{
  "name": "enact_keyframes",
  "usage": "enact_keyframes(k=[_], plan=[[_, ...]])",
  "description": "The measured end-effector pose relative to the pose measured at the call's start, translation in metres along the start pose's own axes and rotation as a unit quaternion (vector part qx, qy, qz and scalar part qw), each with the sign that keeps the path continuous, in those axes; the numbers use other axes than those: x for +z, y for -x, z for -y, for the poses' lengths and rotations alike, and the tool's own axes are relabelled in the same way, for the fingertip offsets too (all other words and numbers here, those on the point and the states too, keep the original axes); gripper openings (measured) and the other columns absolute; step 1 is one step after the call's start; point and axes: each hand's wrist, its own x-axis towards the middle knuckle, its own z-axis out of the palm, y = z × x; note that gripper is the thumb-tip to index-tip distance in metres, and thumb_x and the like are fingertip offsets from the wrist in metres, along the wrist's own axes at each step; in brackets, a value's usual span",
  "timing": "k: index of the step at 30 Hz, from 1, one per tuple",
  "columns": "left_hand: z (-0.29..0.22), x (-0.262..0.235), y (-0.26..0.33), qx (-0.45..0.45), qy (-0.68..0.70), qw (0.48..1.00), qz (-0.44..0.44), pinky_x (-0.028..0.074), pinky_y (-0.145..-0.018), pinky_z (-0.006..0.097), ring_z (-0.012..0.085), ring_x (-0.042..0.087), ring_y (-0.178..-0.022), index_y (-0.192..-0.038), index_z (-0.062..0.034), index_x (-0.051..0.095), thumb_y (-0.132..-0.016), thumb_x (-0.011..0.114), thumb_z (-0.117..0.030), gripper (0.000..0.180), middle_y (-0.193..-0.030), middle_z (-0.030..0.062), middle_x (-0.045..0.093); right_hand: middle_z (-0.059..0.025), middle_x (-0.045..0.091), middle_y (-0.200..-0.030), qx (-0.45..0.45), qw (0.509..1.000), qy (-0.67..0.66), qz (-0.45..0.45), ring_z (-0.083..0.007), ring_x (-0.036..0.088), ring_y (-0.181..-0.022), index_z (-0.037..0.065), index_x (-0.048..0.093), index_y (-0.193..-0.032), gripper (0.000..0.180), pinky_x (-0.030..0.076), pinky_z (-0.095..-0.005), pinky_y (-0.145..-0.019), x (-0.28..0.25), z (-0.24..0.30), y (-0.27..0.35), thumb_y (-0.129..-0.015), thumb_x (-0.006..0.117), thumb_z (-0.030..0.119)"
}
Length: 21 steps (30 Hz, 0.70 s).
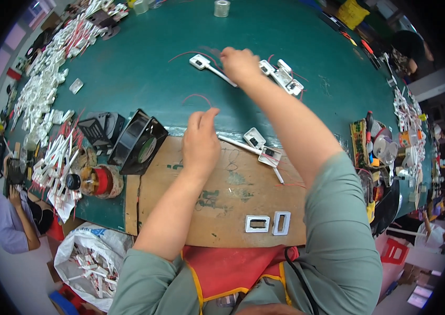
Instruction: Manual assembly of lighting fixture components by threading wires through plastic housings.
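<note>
The right hand (239,64) reaches to the upper middle of the frame, its fingers closed on a white plastic part with a long stem (209,67) lying on the green table (143,63). The left hand (200,140) hovers at centre, fingers loosely together, holding nothing; a red wire (196,97) lies just above it. Two white frames (268,223) sit on the cardboard sheet (233,194). At lower left, a white bag (88,257) holds more white parts. A black fan (137,143) stands left of centre.
</note>
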Motion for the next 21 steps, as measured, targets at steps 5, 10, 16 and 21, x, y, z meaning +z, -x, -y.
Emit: enact_keyframes(k=[5,10,16,21], plan=[[-0.002,0.002,0.0,0.005,0.04,0.999,-0.002,0.049,-0.072,0.043,0.0349,0.059,-0.087,-0.111,-0.0093,0.059,-0.087,0.052,0.0,0.027,-0.1,0.0148,0.055,-0.0169,0.067,-0.096,0.092,0.991,-0.075,0.054,-0.0343,0.064,-0.093,0.008,0.062,-0.105,0.028,0.051,-0.0437,-0.081,0.024,0.019,0.01,-0.089,0.056,0.03],[-0.001,0.004,0.001,0.0,0.056,0.998,-0.018,0.048,-0.076,0.036,0.0294,0.058,-0.088,-0.11,-0.0048,0.059,-0.09,0.049,0.0,0.023,-0.101,0.0137,0.057,-0.0222,0.067,-0.09,-0.021,0.966,-0.068,0.248,-0.0368,0.065,-0.086,0.001,0.07,-0.085,0.026,0.052,-0.0427,-0.077,-0.008,0.03,0.03,-0.082,0.06,0.025],[0.002,0.001,0.0,0.002,0.068,0.997,-0.045,0.047,-0.072,0.031,0.022,0.056,-0.081,-0.11,-0.0037,0.06,-0.09,0.052,0.0,0.022,-0.1,0.0112,0.057,-0.0161,0.067,-0.095,-0.069,0.958,-0.167,0.223,-0.0304,0.064,-0.091,0.005,0.06,-0.107,0.027,0.05,-0.0393,-0.08,-0.035,0.004,0.058,-0.089,0.055,0.025],[-0.007,0.001,0.0,0.002,0.091,0.994,-0.063,0.046,-0.069,0.029,0.0186,0.054,-0.077,-0.11,-0.0047,0.061,-0.09,0.054,-0.002,0.022,-0.1,0.0096,0.056,-0.0157,0.063,-0.112,0.183,0.956,-0.211,0.085,-0.0264,0.061,-0.102,0.009,0.058,-0.121,0.045,0.048,-0.0364,-0.086,-0.078,-0.129,0.024,-0.085,0.065,0.035]])
